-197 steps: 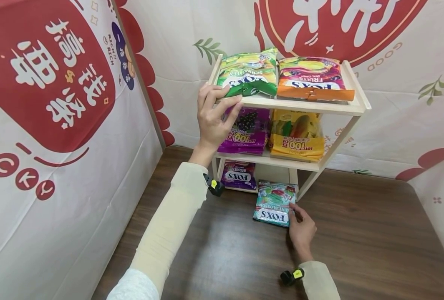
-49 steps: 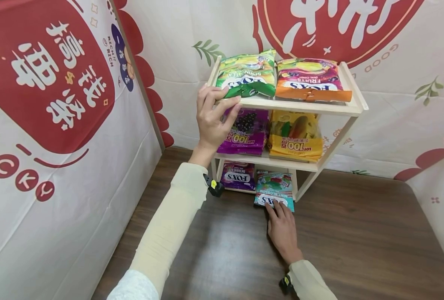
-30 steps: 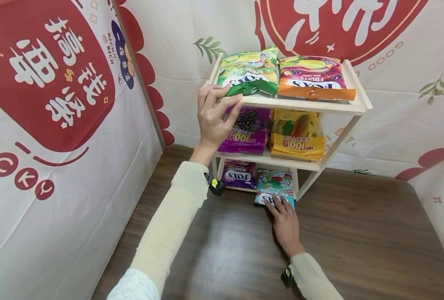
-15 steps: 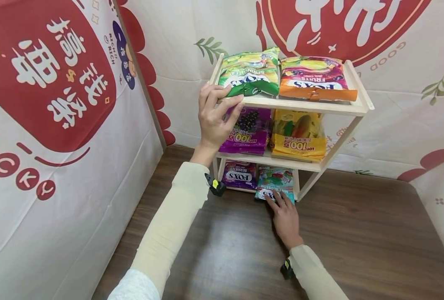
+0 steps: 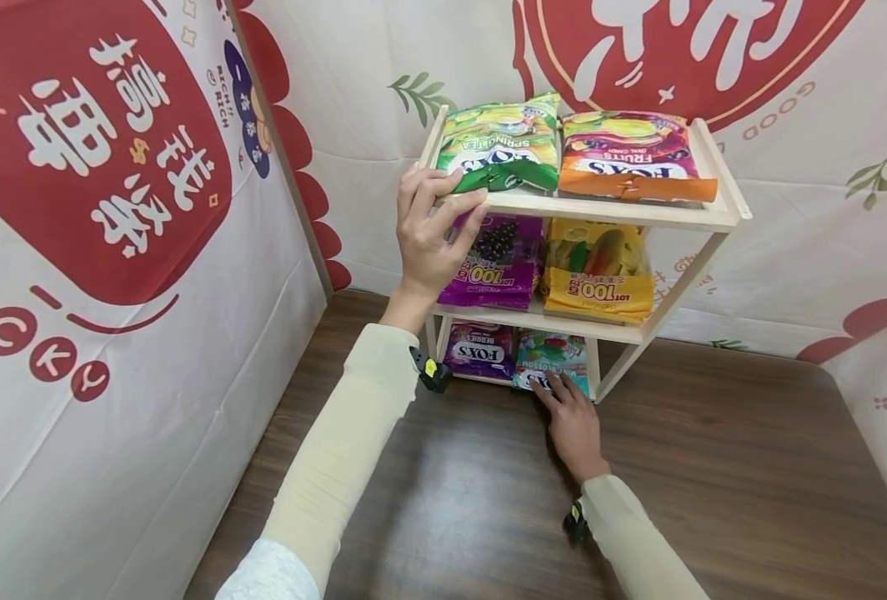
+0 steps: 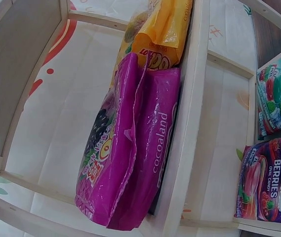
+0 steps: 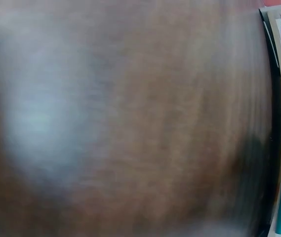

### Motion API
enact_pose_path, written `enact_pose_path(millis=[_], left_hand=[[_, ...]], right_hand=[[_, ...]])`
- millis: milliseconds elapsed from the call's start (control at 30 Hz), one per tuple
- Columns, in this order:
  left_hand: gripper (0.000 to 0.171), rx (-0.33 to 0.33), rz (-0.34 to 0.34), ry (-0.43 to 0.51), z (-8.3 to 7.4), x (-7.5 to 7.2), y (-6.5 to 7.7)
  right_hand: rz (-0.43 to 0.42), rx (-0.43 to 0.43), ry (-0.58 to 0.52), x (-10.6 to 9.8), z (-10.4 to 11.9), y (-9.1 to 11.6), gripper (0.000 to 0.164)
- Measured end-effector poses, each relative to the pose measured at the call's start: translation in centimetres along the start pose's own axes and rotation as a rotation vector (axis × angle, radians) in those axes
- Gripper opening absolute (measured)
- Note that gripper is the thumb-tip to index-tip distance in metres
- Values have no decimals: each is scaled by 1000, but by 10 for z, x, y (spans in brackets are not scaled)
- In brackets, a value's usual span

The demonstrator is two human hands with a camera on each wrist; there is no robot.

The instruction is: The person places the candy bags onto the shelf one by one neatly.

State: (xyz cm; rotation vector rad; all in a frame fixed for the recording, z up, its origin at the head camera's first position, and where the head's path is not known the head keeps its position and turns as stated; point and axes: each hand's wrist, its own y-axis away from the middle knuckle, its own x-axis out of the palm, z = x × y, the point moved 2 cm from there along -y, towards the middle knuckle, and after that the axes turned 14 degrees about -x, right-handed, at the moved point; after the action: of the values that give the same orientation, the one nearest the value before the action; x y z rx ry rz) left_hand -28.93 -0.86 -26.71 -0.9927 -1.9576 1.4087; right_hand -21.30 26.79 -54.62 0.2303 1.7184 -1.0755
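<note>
My left hand (image 5: 428, 237) grips the front left corner of the wooden shelf rack (image 5: 608, 210), fingers over the top board's edge. Low down, my right hand (image 5: 574, 429) lies with outstretched fingers on the front end of a teal Fox's Mint Blossom candy bag (image 5: 552, 350). That bag lies on the bottom shelf, its front end near the shelf's front edge. Beside it on the left is a purple Fox's Berries bag (image 5: 479, 350). In the left wrist view the Mint Blossom bag (image 6: 278, 94) and Berries bag (image 6: 268, 182) sit side by side.
On the top shelf are a green Spring Tea bag (image 5: 499, 146) and a Fruits bag (image 5: 627, 158). The middle shelf bears purple (image 5: 496, 262) and yellow (image 5: 599, 271) candy bags. A dark wooden table (image 5: 744, 467) carries the rack; printed cloth (image 5: 368, 208) hangs behind.
Earlier my right hand pinched the Mint Blossom bag's right edge; now it presses flat on its front end. The bag has slid back onto the bottom shelf. My left hand has stayed put.
</note>
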Motion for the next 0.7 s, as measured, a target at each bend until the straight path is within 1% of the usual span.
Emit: enact_pose_path(millis=[200, 400, 700], left_hand=[[13, 0, -2, 3, 0, 0, 0], [13, -3, 1, -9, 0, 1, 0], [13, 1, -5, -4, 0, 1, 1]], right_hand=[[24, -5, -8, 2, -9, -4, 55], [35, -17, -27, 2, -14, -7, 52], [79, 14, -59, 2, -18, -13, 48]])
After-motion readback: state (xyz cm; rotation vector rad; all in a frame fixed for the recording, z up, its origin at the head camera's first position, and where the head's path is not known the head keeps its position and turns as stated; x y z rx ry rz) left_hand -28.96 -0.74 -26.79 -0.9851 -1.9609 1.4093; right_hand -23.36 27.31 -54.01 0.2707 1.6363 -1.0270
